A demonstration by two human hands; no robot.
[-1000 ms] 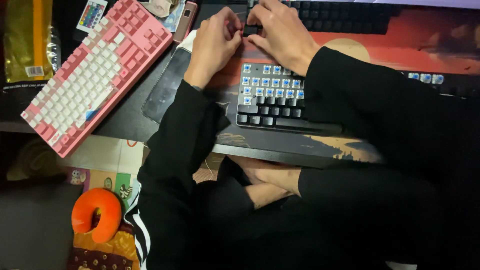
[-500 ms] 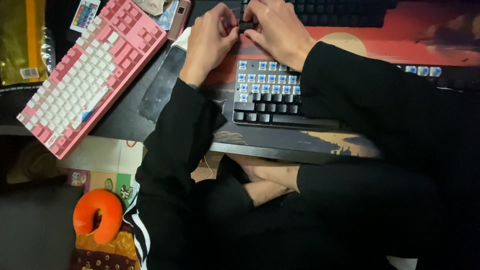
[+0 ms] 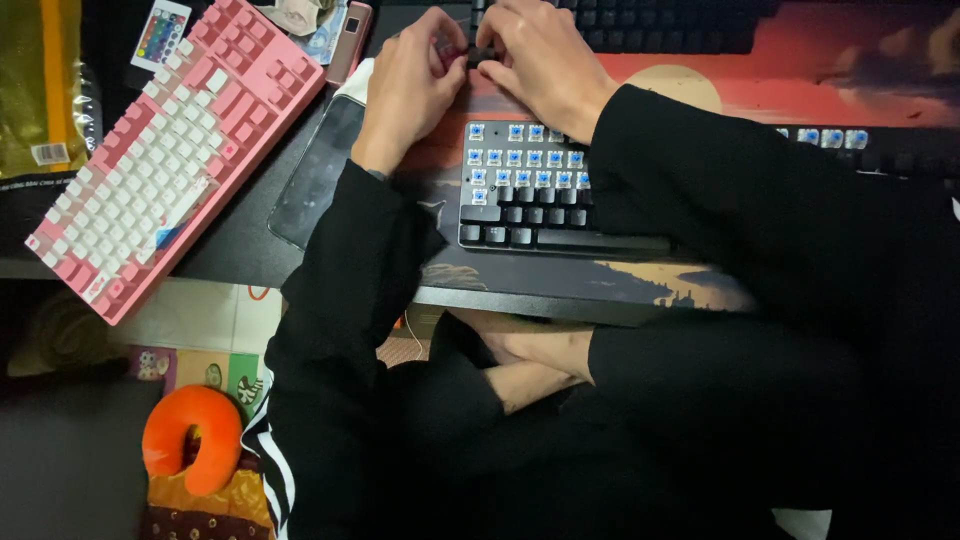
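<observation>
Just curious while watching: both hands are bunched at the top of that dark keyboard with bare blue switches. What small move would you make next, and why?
Probably lift the pinched piece clear. The left hand and right hand meet over the dark keyboard, where many blue switches already stand bare while the lower rows keep their caps.

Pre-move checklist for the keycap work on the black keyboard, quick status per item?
1. Both hands on the job: left hand and right hand meet at the black keyboard's top edge. Ok.
2. Grip on the small dark piece between the fingertips: cannot tell, fingers hide it.
3. Bare blue switches exposed and unobstructed: ok.
4. Keyboard flat on the desk mat: ok.
5. Pink keyboard clear of the left arm: ok, apart.
6. Phone partly under the left forearm: not ok.
</observation>
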